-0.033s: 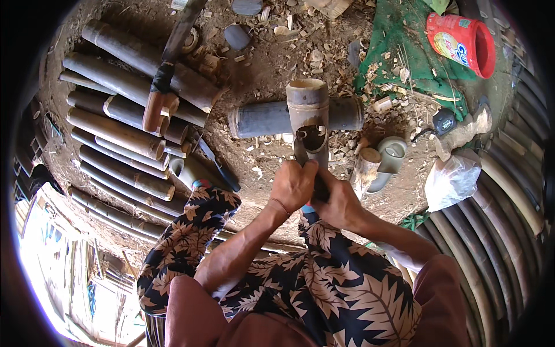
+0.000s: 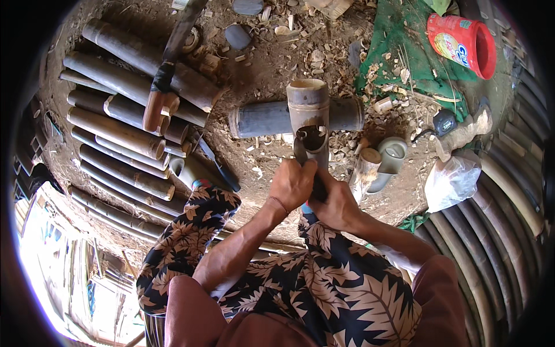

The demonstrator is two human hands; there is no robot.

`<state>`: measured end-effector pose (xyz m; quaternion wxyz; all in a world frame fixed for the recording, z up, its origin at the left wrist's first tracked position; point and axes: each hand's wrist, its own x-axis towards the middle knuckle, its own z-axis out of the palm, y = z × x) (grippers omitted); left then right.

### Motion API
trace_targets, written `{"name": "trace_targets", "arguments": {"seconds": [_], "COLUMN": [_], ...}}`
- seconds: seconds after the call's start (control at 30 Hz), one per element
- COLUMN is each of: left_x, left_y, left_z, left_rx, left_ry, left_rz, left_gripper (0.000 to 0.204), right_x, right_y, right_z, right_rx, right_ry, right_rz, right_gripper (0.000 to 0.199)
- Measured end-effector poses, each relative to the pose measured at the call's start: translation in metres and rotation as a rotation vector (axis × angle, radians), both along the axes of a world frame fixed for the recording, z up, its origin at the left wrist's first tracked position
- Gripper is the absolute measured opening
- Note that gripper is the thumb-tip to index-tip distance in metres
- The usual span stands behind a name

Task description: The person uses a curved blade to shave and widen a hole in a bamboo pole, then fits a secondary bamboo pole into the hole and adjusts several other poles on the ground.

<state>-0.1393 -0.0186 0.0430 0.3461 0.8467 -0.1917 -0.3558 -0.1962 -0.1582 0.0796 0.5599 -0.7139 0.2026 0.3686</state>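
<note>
Bare, chip-strewn dirt ground (image 2: 272, 63) lies open beyond the upright tan bamboo tube (image 2: 308, 110), though the grey bamboo length lying crosswise (image 2: 260, 118) behind it bars the way just left and right of that tube. To the left, a stack of grey-brown bamboo poles (image 2: 115, 133) and a wooden-handled tool (image 2: 165, 87) resting on it close that side off. To the right, a short pale wooden stump (image 2: 365, 170), a grey-green curved pipe piece (image 2: 393, 156) and a white plastic bag (image 2: 451, 182) crowd close, with a red plastic tub (image 2: 462, 43) farther off.
</note>
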Motion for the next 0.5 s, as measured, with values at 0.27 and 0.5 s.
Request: {"name": "trace_targets", "arguments": {"seconds": [0.27, 0.5], "left_x": [0.01, 0.001], "left_y": [-0.003, -0.071], "left_z": [-0.011, 0.012], "left_rx": [0.122, -0.287], "left_ry": [0.152, 0.577], "left_rz": [-0.11, 0.603], "left_gripper": [0.015, 0.03], "right_x": [0.006, 0.047], "right_y": [0.006, -0.088], "right_z": [-0.002, 0.0], "right_rx": [-0.177, -0.552], "right_ry": [0.013, -0.46], "right_rz": [0.077, 0.597], "right_gripper": [0.048, 0.04]}}
